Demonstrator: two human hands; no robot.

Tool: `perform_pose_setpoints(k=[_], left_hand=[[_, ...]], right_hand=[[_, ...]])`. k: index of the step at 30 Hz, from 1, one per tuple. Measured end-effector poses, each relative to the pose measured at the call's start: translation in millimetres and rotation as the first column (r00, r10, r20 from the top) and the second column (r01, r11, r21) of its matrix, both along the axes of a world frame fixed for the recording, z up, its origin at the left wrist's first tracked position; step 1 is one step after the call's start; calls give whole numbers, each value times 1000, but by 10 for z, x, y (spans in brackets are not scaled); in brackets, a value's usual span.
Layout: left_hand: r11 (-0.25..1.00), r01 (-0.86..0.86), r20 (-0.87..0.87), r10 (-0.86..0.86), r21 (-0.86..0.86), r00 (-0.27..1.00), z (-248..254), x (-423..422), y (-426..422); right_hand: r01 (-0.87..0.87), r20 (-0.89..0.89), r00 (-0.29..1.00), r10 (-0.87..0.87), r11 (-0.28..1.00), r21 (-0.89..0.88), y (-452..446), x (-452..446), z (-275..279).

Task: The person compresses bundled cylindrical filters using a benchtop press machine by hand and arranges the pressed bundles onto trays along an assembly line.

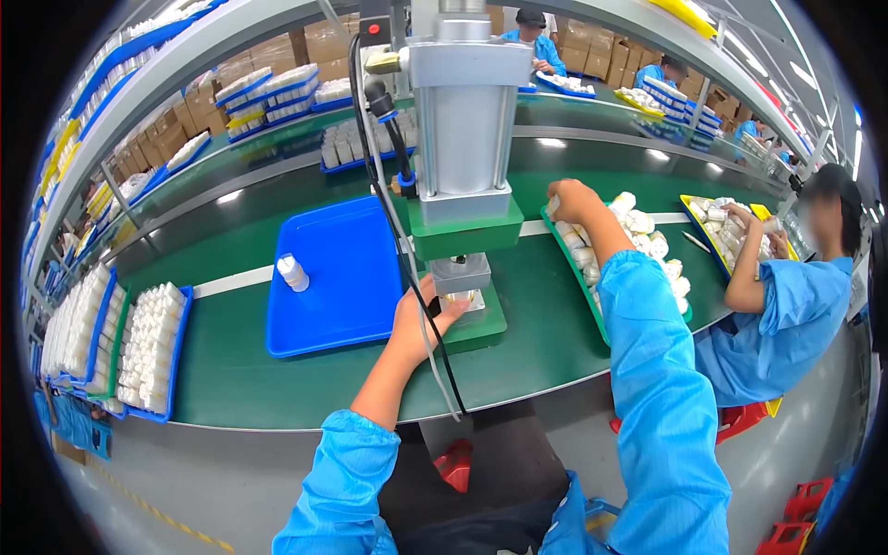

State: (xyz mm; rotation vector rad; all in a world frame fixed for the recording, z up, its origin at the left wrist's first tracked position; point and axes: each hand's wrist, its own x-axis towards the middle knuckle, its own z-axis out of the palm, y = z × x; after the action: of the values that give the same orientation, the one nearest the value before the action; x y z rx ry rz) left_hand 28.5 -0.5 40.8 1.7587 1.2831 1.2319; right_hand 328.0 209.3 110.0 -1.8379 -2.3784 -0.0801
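Observation:
My left hand (421, 319) is closed at the base of a bench press (462, 139), its thumb against a small whitish part (475, 301) beneath the pressing head (461, 273). The fingers behind are partly hidden by the press and its cables. My right hand (575, 201) is over the far left end of a green tray (592, 310) heaped with white cylindrical parts (638, 222). Its fingers are curled round a white cylindrical part (554, 205), mostly covered by the hand. One white cylindrical part with a clear lower section (292, 273) stands upright on a blue tray (338, 324) left of the press.
Trays packed with white parts (153, 342) are stacked at the far left. Black and grey cables (393, 222) hang before the press. At right, a co-worker in blue (786, 305) handles parts over a yellow tray (689, 211). A pen-like stick (696, 241) lies between the trays.

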Motion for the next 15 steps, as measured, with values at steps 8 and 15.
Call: perform_pose_setpoints(k=[8,15], left_hand=[[1000,1,36,-1,-9,999,-105,-4,47],[1000,2,35,-2,12,999,-95,-1,46]], right_hand=[[-2,-87,996,10,996,85,8,-22,-93],[-43,-150,987,59,994,104,63,14,-199]])
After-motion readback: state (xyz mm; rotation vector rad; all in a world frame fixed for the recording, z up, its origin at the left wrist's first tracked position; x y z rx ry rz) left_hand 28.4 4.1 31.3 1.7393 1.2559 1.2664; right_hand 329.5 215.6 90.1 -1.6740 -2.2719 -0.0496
